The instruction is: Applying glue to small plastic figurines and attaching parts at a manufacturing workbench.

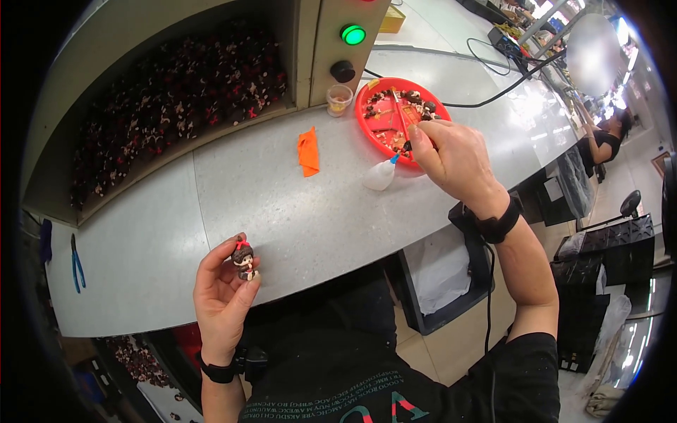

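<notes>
My left hand [224, 299] pinches a small figurine [244, 261] between thumb and fingers near the bench's front edge. The figurine has dark brown hair, a red bow on top and a pale face. My right hand [457, 156] reaches over the near right rim of a round red tray [364, 127], its thumb and fingers closed together. What they grip, if anything, is hidden. Small dark and pale parts lie in the tray. A slim stick-like tool [400, 111] lies across it, one end close to my right thumb.
Beside the tray sit a white squeeze bottle [379, 175] with a blue tip and a small clear cup [339, 101]. An orange cloth [308, 151] and blue-handled pliers [77, 263] rest on the bench. Many figurines fill the arched machine opening [183, 113]. Another person [604, 149] sits far right.
</notes>
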`<move>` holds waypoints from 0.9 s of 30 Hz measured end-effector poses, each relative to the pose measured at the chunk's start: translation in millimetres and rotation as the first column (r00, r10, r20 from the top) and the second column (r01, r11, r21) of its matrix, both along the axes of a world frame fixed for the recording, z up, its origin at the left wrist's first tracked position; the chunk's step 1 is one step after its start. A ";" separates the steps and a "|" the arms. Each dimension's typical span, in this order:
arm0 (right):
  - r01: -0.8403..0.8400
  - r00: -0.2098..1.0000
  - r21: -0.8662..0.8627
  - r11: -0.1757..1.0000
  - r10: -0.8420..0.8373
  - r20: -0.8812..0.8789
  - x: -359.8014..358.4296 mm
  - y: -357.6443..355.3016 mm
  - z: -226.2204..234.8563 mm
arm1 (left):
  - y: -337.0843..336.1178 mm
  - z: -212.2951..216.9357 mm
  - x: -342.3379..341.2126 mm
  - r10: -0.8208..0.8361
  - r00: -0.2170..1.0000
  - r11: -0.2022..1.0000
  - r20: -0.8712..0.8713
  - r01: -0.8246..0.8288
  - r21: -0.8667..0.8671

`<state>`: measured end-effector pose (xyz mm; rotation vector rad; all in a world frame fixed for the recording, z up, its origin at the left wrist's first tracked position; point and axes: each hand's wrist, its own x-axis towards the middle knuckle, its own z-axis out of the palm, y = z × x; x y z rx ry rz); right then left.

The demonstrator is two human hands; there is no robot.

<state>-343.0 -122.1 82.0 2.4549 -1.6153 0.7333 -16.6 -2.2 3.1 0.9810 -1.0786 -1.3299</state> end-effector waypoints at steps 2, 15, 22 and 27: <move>-0.001 1.000 0.001 1.000 0.001 0.022 0.2 0.2 0.2 | 0.0 -0.1 0.1 0.007 1.000 1.000 0.007 -0.007 0.015; 0.007 1.000 0.014 1.000 -0.007 0.012 -1.5 -0.1 0.1 | 0.0 1.0 -0.3 -0.002 1.000 1.000 0.006 0.002 -0.003; -0.005 1.000 0.008 1.000 0.005 0.016 -1.0 -0.3 -0.1 | 0.1 1.4 -0.4 -0.001 1.000 1.000 -0.001 0.001 0.003; -0.011 1.000 -0.007 1.000 0.011 0.015 -1.4 -0.8 -0.3 | 0.0 1.4 -0.5 -0.001 1.000 1.000 -0.002 0.001 0.007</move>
